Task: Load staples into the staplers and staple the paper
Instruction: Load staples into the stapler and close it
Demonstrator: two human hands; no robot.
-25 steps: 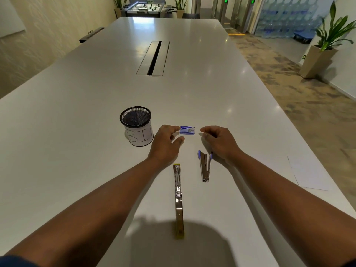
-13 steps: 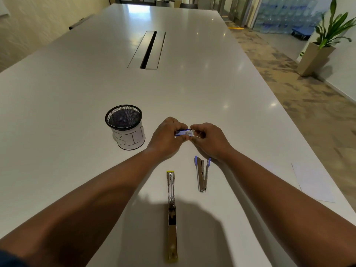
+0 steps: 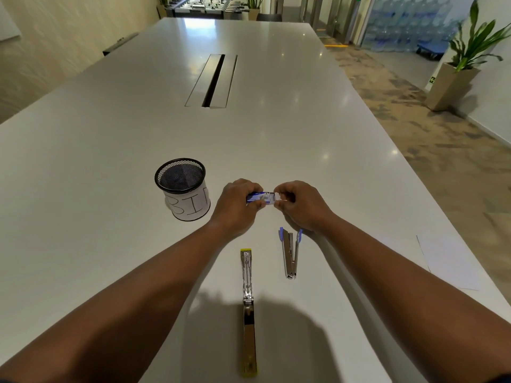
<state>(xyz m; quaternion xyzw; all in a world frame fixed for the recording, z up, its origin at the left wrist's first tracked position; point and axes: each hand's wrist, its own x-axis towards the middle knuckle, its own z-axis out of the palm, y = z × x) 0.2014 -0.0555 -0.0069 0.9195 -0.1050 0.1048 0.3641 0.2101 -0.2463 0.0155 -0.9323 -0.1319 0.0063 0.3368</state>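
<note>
Head view, looking forward and down along a long white table (image 3: 110, 150). I see both forearms reaching out from the near edge and meeting over the middle of the table's near part. My left hand (image 3: 237, 205) curls around the blue-and-white staple box (image 3: 260, 197), gripping its left end; my right hand (image 3: 297, 204) pinches the box's right end, where a white inner part shows. Whether the box rests on the surface or is held just above it, I cannot tell.

Nearer the near edge lie two staplers. A yellow-tipped stapler (image 3: 247, 308), opened out flat and long, points away from me, between the two forearms. A smaller blue-handled stapler (image 3: 290, 252) lies just right of it, its arms spread in a narrow V, close below the right hand and apart from it.

Left of the hands stands a black mesh cup (image 3: 184, 189) wrapped in white paper lettered "BIN". A white sheet of paper (image 3: 448, 261) lies near the table's right edge. A cable slot (image 3: 213, 80) runs along the table's far centre.
</note>
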